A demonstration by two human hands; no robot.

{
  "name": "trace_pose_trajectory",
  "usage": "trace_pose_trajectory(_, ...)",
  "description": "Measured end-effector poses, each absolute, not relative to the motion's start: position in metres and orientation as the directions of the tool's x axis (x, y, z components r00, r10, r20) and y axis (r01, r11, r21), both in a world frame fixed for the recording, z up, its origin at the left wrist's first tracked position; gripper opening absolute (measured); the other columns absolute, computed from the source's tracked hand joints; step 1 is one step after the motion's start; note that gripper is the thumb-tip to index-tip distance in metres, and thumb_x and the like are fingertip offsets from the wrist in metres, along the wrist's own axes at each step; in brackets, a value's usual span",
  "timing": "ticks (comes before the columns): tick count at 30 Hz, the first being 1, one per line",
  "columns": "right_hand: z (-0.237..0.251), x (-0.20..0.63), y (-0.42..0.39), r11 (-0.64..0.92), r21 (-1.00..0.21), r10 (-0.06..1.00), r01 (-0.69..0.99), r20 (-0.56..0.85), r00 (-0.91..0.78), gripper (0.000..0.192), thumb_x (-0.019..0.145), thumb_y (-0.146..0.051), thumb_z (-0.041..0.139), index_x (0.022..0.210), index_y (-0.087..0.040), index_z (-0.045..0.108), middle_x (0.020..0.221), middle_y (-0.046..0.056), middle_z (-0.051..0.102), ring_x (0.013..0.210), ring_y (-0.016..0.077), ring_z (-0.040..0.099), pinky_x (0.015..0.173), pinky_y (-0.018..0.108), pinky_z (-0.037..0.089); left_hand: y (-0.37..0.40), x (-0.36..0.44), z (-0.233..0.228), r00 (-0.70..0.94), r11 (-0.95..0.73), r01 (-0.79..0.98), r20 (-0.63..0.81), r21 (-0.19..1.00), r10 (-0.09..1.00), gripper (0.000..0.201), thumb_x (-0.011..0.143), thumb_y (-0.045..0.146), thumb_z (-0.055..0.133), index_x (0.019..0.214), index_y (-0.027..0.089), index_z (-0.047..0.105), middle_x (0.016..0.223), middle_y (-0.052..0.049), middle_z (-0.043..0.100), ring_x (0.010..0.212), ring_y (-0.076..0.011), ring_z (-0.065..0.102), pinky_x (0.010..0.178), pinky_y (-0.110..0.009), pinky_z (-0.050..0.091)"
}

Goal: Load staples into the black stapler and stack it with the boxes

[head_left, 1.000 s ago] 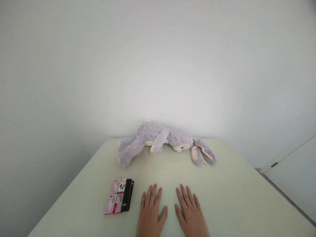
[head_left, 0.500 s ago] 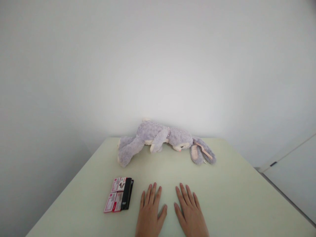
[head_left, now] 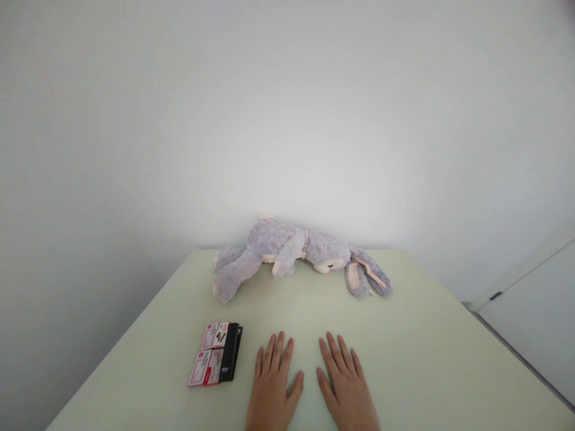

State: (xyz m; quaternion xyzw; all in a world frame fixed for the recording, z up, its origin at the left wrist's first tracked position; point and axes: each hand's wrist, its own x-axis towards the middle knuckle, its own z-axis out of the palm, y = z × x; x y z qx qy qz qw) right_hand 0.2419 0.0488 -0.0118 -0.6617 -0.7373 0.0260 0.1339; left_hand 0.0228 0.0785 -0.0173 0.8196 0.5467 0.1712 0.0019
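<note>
Flat on the pale green tabletop (head_left: 323, 317) lies my left hand (head_left: 274, 383), palm down with its fingers apart and nothing in it. Beside it, my right hand (head_left: 345, 383) rests the same way, open and holding nothing. A black stapler (head_left: 230, 352) is to the left of my left hand, apart from it. Against the stapler's left side sit several small red-and-white boxes (head_left: 209, 359), which look like staple boxes.
Along the table's far edge a grey plush rabbit (head_left: 278, 239) lies on its side, ears to the right. Behind it rises a plain white wall (head_left: 287, 120). At the far right is a white panel with a small dark fitting (head_left: 495, 296).
</note>
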Motion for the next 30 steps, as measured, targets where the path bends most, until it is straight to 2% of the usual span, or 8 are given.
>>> trace_pose_trajectory(30, -0.0146, 0.2446, 0.0496, 0.139, -0.243, 0.98, 0.96, 0.173, -0.099, 0.065, 0.105, -0.054, 0.034, 0.162, -0.036, 0.008, 0.169, -0.002, 0.014, 0.157, 0.0307, 0.013, 0.123, 0.062, 0.025, 0.0779, 0.0238, -0.0152, 0.342, -0.397, 0.897, 0.265, 0.194, 0.901, 0.069, 0.101, 0.043, 0.044, 0.162, 0.035, 0.013, 0.17, 0.001, 0.019, 0.156, -0.0271, 0.021, 0.124, -0.056, 0.027)
